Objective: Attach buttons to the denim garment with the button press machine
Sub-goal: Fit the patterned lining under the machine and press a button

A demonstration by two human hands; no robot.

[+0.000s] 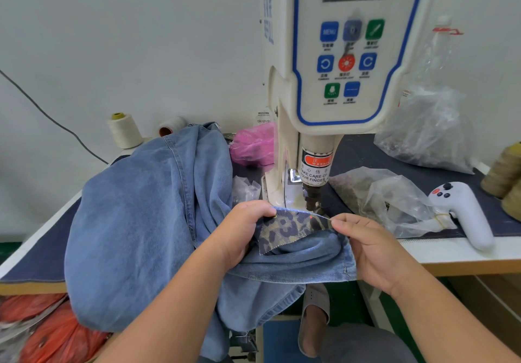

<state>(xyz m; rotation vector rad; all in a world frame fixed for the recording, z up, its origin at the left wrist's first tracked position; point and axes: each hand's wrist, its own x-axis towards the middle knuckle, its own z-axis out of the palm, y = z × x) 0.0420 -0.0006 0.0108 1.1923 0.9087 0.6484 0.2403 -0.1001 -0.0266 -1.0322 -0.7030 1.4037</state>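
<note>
Workbench had a dark blue top [394, 148] against a pale wall. Near edge: left hand [242, 233] gripped the denim garment [135, 221], thumb over a small button [275, 216] on its leopard-print lining [287, 230]; right hand [372, 247] pinched the same folded edge between thumb and forefinger. That edge sat under the button press machine [338, 80], red dot on the fabric, rest of the denim heaped left. Right: clear plastic bag [394, 202], white handheld controller [462, 210]. Far: pink bag [253, 145], cream thread cone [124, 131]

"WARNING" label [315, 170] on press machine [338, 52]
</note>
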